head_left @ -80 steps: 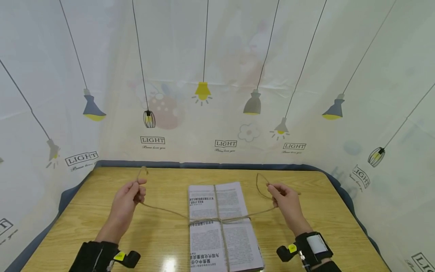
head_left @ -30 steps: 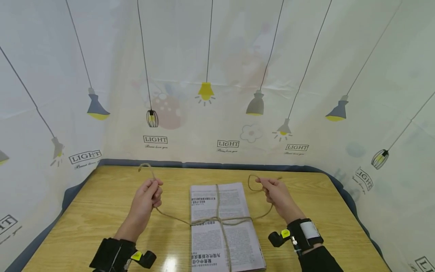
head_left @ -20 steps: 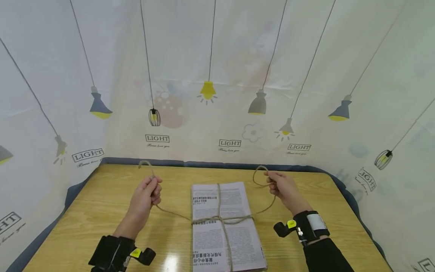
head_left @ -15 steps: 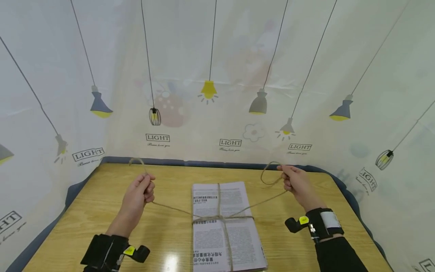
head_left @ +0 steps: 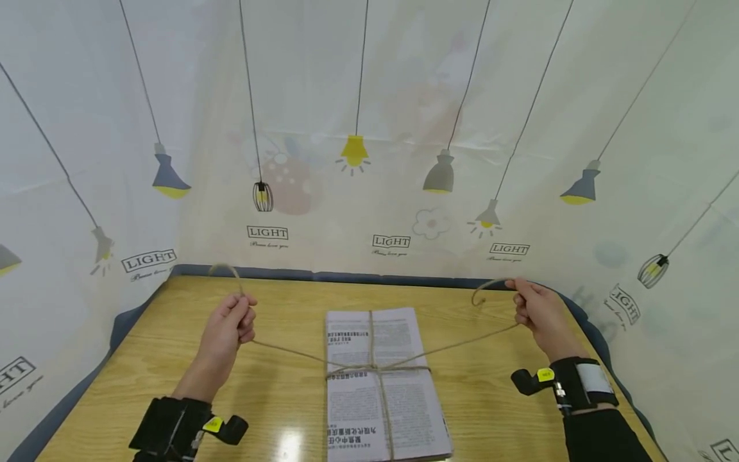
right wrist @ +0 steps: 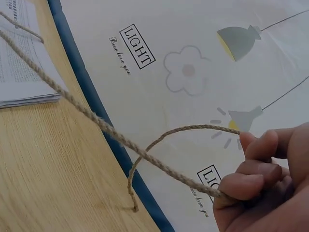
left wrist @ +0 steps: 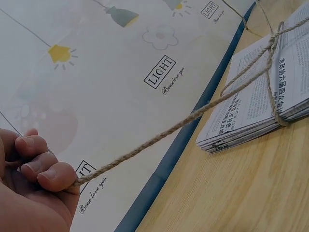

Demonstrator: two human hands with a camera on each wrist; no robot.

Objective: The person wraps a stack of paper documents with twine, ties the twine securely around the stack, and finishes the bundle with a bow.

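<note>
A stack of newspapers (head_left: 398, 410) lies on the table, bound crosswise with brown twine (head_left: 381, 385) that crosses near its middle. From that crossing one strand of twine (left wrist: 159, 137) runs up to my left hand (head_left: 222, 333), whose fingers curl round it. A short free tail curves up above that hand. My right hand (head_left: 543, 314) grips the other strand (right wrist: 101, 123), and its loose end (right wrist: 188, 128) bends out past the fingertips. Both strands stand taut and straight, rising off the stack to either side.
The light wood table (head_left: 277, 398) has a dark blue edge (head_left: 369, 278) at the back. A pale curtain (head_left: 323, 77) printed with hanging lamps surrounds it on the far side and both flanks. A wrist camera (head_left: 233, 430) sits on each forearm.
Both hands have spread apart, the right hand farther out to the right. The strands have gone from slack to taut, and the loop by the right hand has opened into a curved tail.
</note>
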